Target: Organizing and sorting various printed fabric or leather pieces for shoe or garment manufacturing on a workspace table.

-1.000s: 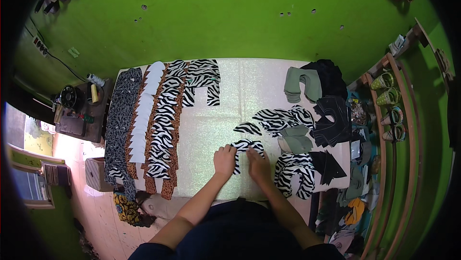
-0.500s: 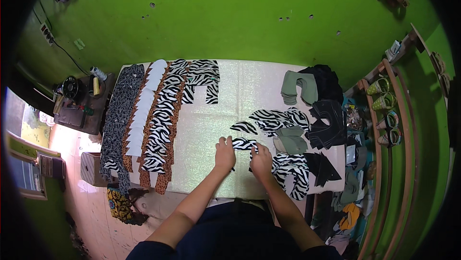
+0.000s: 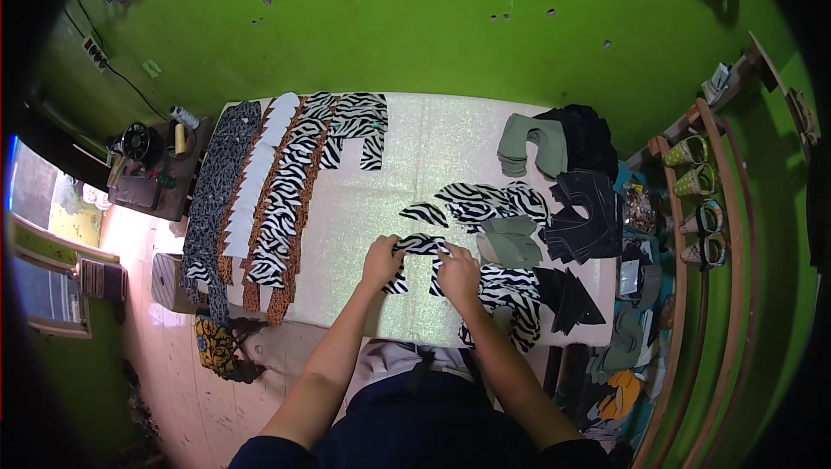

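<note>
Both hands had shifted slightly left; left hand and right hand fingers pinched a zebra-striped U-shaped fabric piece on the near, glittery white counter.

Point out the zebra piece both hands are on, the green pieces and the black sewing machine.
zebra piece (image 3: pixel 421 245), head view, top bar
green pieces (image 3: pixel 530 142), head view, middle
sewing machine (image 3: pixel 138 142), head view, wheel

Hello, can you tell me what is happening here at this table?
A person leans over a white table and presses a zebra-print piece flat with both hands, left hand and right hand. More zebra-print pieces lie just beyond it, black pieces to the right, and rows of overlapped pieces on the left.
</note>
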### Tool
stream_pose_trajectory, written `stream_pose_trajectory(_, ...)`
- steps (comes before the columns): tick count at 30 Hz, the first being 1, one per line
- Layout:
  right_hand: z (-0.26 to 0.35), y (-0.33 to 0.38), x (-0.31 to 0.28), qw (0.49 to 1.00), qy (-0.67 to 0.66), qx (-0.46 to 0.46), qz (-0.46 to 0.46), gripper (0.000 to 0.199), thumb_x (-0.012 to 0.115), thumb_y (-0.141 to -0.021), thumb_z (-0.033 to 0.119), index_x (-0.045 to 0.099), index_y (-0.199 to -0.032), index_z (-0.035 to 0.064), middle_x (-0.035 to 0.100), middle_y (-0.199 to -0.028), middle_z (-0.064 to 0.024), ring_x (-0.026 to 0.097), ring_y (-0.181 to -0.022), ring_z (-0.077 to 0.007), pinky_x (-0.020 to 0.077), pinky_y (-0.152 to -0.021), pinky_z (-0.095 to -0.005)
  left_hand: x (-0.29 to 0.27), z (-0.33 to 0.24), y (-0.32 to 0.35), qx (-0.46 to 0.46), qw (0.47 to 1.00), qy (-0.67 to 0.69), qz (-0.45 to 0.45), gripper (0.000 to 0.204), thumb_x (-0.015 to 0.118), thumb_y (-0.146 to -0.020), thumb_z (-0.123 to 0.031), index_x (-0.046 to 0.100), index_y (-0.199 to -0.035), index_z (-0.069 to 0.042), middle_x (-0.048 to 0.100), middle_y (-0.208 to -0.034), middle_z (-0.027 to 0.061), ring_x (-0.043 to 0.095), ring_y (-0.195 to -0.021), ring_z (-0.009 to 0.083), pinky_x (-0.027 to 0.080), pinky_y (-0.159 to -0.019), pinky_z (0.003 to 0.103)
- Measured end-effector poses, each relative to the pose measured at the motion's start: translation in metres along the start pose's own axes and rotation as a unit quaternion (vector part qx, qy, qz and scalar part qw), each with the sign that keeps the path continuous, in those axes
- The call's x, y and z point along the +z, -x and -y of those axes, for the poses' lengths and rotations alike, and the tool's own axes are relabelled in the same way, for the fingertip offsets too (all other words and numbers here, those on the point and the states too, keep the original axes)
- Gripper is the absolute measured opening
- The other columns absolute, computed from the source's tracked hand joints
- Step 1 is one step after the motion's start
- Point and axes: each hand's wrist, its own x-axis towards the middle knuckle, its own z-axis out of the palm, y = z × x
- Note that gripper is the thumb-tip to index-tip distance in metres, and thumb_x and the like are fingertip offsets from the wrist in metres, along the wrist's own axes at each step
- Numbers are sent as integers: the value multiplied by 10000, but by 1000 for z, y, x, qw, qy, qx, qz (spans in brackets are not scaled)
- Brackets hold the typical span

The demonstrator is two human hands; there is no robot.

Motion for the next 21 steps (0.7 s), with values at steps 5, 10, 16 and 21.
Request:
stream_pose_trajectory(5,-13,-12,12,976,-190,97,-43,372,641,-754,147,558,-1110,76,576,-1051,-119,531,-983,-278,417,-839,-370,-4,-4,10,29,993,115,23,196,578,-823,-128,559,-998,-42,601,-805,176,592,-729,323,457,-659,366)
stream_pose_trajectory(10,0,-31,8,943,-278,127,129,315,698,-750,156,574,-1006,20,593,-747,-104,556,-668,-180,445,-619,-285,-32,13,9,19,985,166,44,217,585,-824,-125,555,-1014,-26,604,-810,168,600,-727,288,460,-661,342)
stream_pose_trajectory(16,41,-66,55,882,-431,172,76,280,694,-761,138,575,-941,-41,517,-664,-32,449,-607,-84,407,-571,-231,-71,61,-28,18,983,179,-44,277,643,-795,-151,543,-1011,-9,605,-799,177,599,-708,253,460,-655,319)
stream_pose_trajectory(21,70,-136,87,906,-392,159,16,261,700,-757,110,574,-930,-40,488,-682,20,422,-627,-57,385,-581,-202,-110,90,-86,-16,991,103,-80,353,697,-753,-208,528,-976,8,596,-756,181,575,-632,270,451,-599,325)
